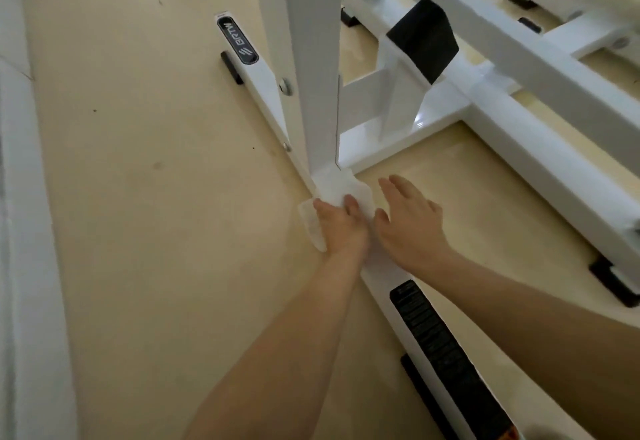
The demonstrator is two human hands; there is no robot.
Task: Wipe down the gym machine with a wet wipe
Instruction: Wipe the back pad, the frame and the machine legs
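The person is down low by the gym machine (498,100), a white frame w/ an upright post (308,58) rising off a long base bar (263,76) on the beige floor (138,197).

L hand (341,225) is knuckles up right at the foot of the post. Its fingers are bent down over the wet wipe (332,186), grasping it and pressing it onto the bar. The wipe is bunched against the bottom of the post, and one loose flap hangs off the bar's floor side, left of the hand.

R hand (408,221) sits just beside the L one, palm down, fingers straight and a bit spread, holding nothing. It's over the floor next to the bar; can't tell if it touches down.

The far end of the bar has a dark logo label (239,41) w/ a black rubber foot (232,67) beside it. The near end carries a black sticker (433,335) w/ small print, too blurry to read. Behind the post, a black pad (422,37) sits tilted on a white bracket. More white frame runs off to the right.
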